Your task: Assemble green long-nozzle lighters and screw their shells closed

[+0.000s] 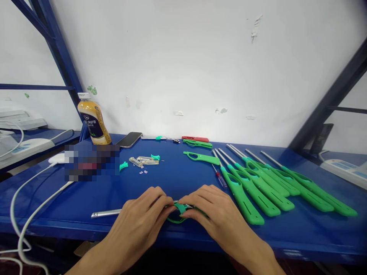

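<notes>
At the table's front edge, both my hands are closed on a long-nosed lighter [180, 208] with a green body and a teal trigger piece. Its metal tube [105, 213] points left from beneath my left hand [143, 217]. The left thumb and fingers pinch it just left of the trigger. Directly opposite, my right hand [213, 212] pinches the body to the right of the trigger, with thin wire-like parts showing by its fingertips. My fingers hide most of the body. Several whole green lighters [241, 194] lie in a row to the right, beside a screwdriver [219, 176].
Behind my hands lie clear fuel tanks [147, 160], teal triggers [123, 165], green shell halves [202, 157], a red shell [195, 139] and a metal tube assembly [156, 138]. A phone [130, 139], a drink bottle [94, 120] and white cables [38, 208] are at left.
</notes>
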A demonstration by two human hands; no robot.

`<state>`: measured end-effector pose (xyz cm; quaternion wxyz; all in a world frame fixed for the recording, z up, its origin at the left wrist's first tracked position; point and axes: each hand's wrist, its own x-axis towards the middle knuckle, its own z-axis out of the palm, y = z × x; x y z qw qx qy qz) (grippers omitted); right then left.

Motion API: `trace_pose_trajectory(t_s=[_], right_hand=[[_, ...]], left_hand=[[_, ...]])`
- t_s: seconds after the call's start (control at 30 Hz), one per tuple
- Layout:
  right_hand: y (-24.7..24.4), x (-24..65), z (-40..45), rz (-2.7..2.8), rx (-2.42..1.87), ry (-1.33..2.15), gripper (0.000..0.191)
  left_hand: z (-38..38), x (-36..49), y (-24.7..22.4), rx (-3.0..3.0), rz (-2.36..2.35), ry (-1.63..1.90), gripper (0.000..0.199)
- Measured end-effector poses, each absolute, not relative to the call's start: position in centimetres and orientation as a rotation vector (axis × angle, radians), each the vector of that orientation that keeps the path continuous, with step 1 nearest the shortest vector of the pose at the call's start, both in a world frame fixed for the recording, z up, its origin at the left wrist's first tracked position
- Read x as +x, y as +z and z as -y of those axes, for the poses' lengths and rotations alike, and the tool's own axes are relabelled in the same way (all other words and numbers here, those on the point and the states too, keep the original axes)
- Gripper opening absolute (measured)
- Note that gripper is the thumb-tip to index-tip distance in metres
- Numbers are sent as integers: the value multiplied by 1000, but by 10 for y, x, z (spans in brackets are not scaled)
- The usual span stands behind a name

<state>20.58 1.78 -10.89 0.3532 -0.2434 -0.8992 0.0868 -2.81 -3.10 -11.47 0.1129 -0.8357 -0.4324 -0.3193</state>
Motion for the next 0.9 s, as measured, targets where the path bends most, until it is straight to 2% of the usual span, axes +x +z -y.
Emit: trace_pose_trajectory(t_s=[0.1,0.23,0.33,0.53,0.67,0.9], right_hand=[[-106,205,-18,2267,-624,239,11],[-100,205,-17,2223,-611,226,18],[-95,205,-17,2190,-591,229,22],[-89,202,-19,2132,-508,217,9],[-93,204,-18,2157,-521,255,3],[-102,211,-17,2224,-570,335,6]], left_hand=[[36,-33,-104,-2450,1340,-944,13],[43,-42,-94,-2453,1465,-865,24],[42,-44,-96,-2544,1479,-837,19],[33,-40,-104,-2539,1459,-1012,19],[32,-39,-104,-2555,1466,-986,20],[39,-48,-97,-2626,1553,-881,13]])
